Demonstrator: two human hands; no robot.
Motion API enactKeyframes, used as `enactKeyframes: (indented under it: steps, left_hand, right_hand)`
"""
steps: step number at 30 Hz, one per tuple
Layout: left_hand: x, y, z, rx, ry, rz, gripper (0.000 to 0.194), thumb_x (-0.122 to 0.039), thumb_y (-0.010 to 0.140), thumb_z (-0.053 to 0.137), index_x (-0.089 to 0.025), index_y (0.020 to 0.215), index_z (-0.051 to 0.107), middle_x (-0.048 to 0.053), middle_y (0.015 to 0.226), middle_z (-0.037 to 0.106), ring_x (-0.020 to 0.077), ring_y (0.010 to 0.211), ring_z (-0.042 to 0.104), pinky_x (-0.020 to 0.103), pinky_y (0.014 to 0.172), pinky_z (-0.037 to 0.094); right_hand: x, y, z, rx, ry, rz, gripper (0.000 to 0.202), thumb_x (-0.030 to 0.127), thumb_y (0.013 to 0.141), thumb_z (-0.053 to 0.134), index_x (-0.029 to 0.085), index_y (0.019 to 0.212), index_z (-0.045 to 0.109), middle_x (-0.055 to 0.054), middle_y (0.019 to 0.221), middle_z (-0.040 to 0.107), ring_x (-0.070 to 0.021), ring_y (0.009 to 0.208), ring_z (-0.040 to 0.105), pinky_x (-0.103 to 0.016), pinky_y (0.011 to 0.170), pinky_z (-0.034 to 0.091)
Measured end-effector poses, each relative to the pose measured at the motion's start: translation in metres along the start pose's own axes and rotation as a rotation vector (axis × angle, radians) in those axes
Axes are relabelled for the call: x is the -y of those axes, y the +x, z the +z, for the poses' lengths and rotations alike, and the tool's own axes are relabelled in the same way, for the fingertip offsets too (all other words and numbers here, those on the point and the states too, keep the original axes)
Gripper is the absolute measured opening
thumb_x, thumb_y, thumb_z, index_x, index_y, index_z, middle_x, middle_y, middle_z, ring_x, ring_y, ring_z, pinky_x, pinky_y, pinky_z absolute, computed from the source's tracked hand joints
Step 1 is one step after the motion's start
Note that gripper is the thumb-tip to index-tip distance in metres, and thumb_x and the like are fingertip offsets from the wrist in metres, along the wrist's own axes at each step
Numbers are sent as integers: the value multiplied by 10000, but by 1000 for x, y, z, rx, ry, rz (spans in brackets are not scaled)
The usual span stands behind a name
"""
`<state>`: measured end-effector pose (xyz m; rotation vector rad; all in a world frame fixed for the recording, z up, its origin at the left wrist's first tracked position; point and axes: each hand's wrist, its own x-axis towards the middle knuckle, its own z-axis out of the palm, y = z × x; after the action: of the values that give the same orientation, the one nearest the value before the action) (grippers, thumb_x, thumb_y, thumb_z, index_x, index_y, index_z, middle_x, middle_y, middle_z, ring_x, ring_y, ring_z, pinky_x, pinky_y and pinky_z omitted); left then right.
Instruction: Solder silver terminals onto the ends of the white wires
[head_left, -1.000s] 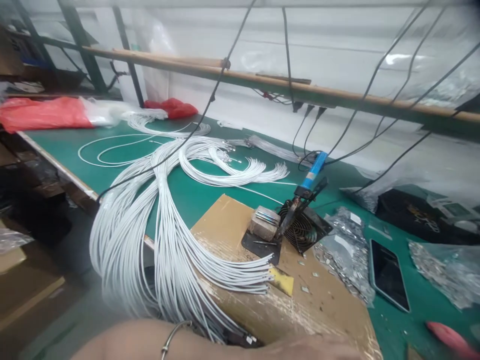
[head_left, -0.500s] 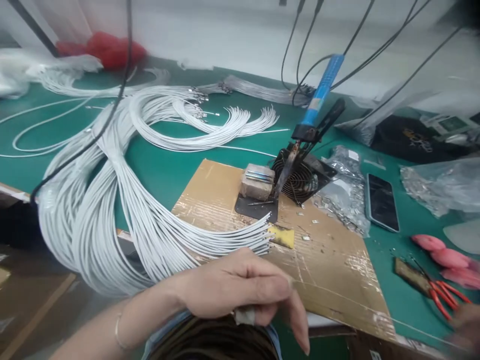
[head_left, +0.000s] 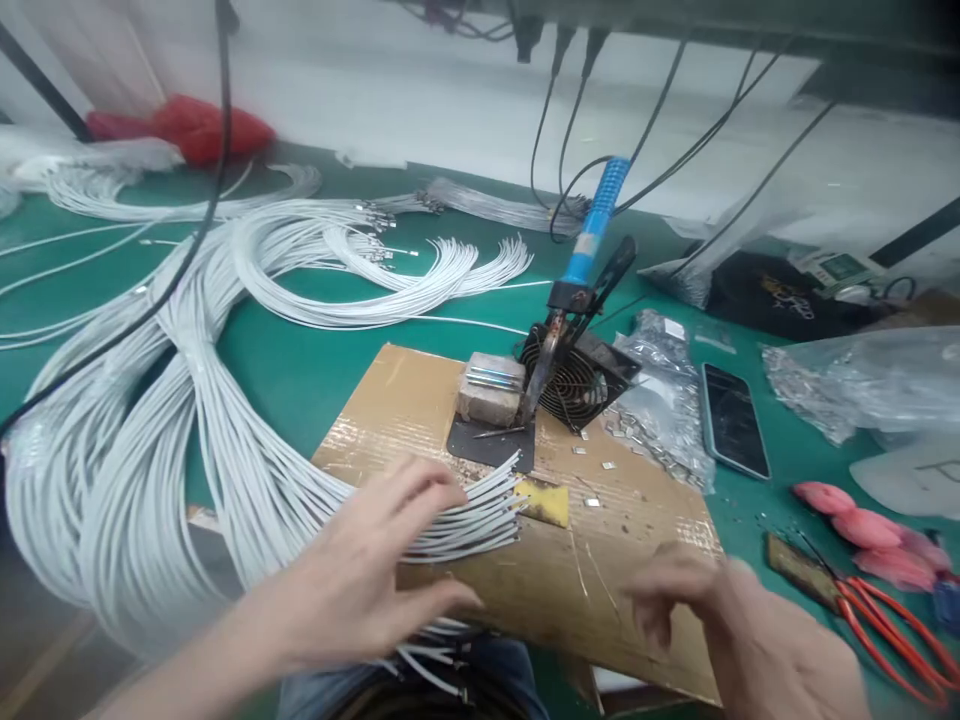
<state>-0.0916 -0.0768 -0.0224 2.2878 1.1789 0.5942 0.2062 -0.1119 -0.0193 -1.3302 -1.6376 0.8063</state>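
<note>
Under my left hand [head_left: 367, 575] lies the bundle of white wires [head_left: 247, 470], fanned across the near edge of the cardboard sheet [head_left: 600, 560]. My fingers are spread and flat, the fingertips [head_left: 427, 480] resting on the strands just behind their bare ends; nothing is pinched or gripped, the hand only lies open on them. Just past those wire ends sits a small yellow sponge [head_left: 546, 500]. My right hand [head_left: 720, 620] hovers to the right of the left, above the cardboard's near corner, fingers loosely curled downward and holding nothing that I can see; it is blurred. Beyond both hands, on the far side of the cardboard, a blue-handled soldering iron [head_left: 592, 235] leans over a small block [head_left: 491, 388] and a black fan [head_left: 574, 375]. Right of my right hand lie red-handled cutters [head_left: 892, 620] on the green table [head_left: 322, 360], with a phone [head_left: 733, 420] farther off.
</note>
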Motion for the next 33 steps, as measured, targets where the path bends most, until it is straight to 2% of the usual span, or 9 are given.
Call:
enactKeyframes:
  steps: [2,4,6,10,13,20,26,31,33]
  left_hand:
    - [27,-11,4,-73,284,44,633,-469,899,776,-177,1410,542,197,1387,592,390,1225,582,534,992,514]
    - [49,-15,8,-56,438,103,732,-584,872,766,-153,1408,515,198,1311,608,374,1110,619,510,913,541]
    - [61,-12,11,-8,504,172,604,-564,939,698,-138,1336,536,146,1162,650,304,968,656,414,811,556]
    - [66,4,13,31,529,361,337,-494,1052,540,-162,1029,595,50,885,653,225,731,649,331,625,510]
    - [68,17,11,31,537,505,326,-407,1084,504,-191,848,570,24,749,620,208,635,611,329,542,462]
    - [80,54,8,16,521,727,359,-360,1076,535,-215,750,573,-2,652,571,189,569,546,331,468,394]
    - [74,66,3,104,484,526,424,-582,995,589,-206,805,638,44,795,627,212,636,604,335,537,470]
    - [41,56,-6,83,374,181,224,-334,1081,499,-161,1048,638,113,1040,653,250,875,674,367,732,534]
    - [24,56,-4,43,58,-78,155,-287,1065,538,-196,1155,625,66,1054,665,227,919,681,352,788,518]
  right_hand:
    - [-16,6,8,-154,-236,127,393,492,1044,540,285,863,821,-11,761,770,-179,670,705,-241,611,547]
    - [-36,15,18,-159,-342,163,349,546,967,635,256,885,811,-40,848,787,-210,701,706,-289,634,545]
    - [-53,25,31,-169,-378,166,316,548,886,715,247,921,804,-56,835,758,-232,681,663,-343,644,530]
    - [-67,36,52,-212,-392,149,266,467,767,809,249,911,758,-73,901,721,-306,889,628,-445,828,501]
    - [-65,34,60,-237,-325,181,207,386,759,813,249,881,717,-45,875,703,-260,827,625,-403,779,514]
    - [-54,28,40,-450,-43,269,352,489,802,821,211,960,675,-34,858,747,-184,746,735,-271,692,615]
    - [-37,36,24,-602,83,322,394,428,721,920,235,1002,723,-14,960,777,-149,858,744,-195,830,606]
    - [-23,49,47,-555,202,317,350,390,729,923,256,993,736,5,945,782,-124,856,759,-145,800,605]
    - [-19,55,59,-514,253,306,309,377,748,911,254,966,728,2,925,786,-128,863,769,-152,797,613]
